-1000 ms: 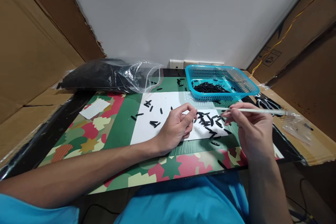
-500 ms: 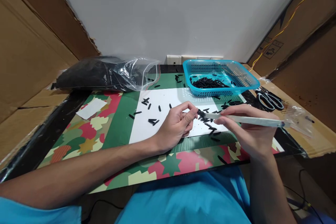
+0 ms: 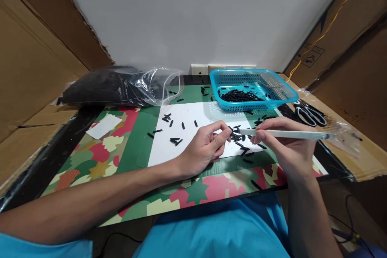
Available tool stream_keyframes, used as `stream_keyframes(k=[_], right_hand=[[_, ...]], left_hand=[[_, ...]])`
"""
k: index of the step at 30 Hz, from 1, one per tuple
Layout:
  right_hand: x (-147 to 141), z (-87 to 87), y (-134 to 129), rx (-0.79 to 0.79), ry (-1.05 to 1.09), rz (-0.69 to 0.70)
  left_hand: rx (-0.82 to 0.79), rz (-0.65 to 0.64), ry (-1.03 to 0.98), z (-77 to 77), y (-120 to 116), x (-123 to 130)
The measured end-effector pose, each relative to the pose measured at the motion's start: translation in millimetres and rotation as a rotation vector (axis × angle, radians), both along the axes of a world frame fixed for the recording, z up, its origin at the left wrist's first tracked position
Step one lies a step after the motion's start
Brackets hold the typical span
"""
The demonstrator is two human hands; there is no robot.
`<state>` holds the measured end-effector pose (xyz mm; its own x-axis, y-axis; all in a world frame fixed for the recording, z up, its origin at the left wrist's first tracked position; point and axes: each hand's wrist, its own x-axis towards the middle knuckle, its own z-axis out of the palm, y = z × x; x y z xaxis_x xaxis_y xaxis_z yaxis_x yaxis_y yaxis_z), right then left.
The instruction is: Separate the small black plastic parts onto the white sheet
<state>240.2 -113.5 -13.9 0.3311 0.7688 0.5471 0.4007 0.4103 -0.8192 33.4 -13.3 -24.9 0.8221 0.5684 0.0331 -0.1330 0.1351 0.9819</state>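
My left hand [image 3: 208, 142] is closed in a pinch over the white sheet [image 3: 193, 113], its thumb and forefinger on a small black piece partly hidden by the fingertips. In my right hand [image 3: 288, 145] is a slim white pen-like tool [image 3: 292, 133], held between thumb and fingers. The tool's tip points left and meets or nearly meets that piece; exact contact I cannot tell. Several loose black slender pieces [image 3: 242, 147] lie beneath and around the hands. More such pieces [image 3: 176, 141] are scattered left of my left hand.
A blue plastic basket [image 3: 256, 106] with a heap of black pieces stands at the back right. Scissors [image 3: 306, 115] lie beside it. A clear zip bag [image 3: 127, 86] full of black material sits at the back left, near a white paper scrap [image 3: 103, 127]. Cardboard walls [image 3: 33, 40] flank the table.
Both hands have shifted very slightly, staying close together. The white tool now lies a little more level, and my right fingers have moved a bit along it.
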Motion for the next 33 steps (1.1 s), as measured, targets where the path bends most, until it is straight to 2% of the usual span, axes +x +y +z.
stream_keyframes(k=[4,9,17,23,33], right_hand=[[0.8,3.9,-3.9,0.077,-0.114,-0.099],[-1.1,7.2,-4.6,0.129,-0.273,-0.018],[-3.9,3.7,-1.5,0.22,-0.268,0.045],[-4.7,4.3,-2.8,0.158,-0.316,0.045],[-6.7,6.1,-5.3,0.145,-0.34,0.021]], left_hand=[[0.005,0.03,-0.002,0.8,-0.6,0.2],[0.018,0.087,-0.002,3.5,-2.5,0.1],[0.025,0.095,-0.004,4.0,-2.7,-0.2],[0.016,0.094,-0.012,2.7,-1.9,-0.7],[-0.001,0.096,-0.032,-0.4,-0.2,-0.1]])
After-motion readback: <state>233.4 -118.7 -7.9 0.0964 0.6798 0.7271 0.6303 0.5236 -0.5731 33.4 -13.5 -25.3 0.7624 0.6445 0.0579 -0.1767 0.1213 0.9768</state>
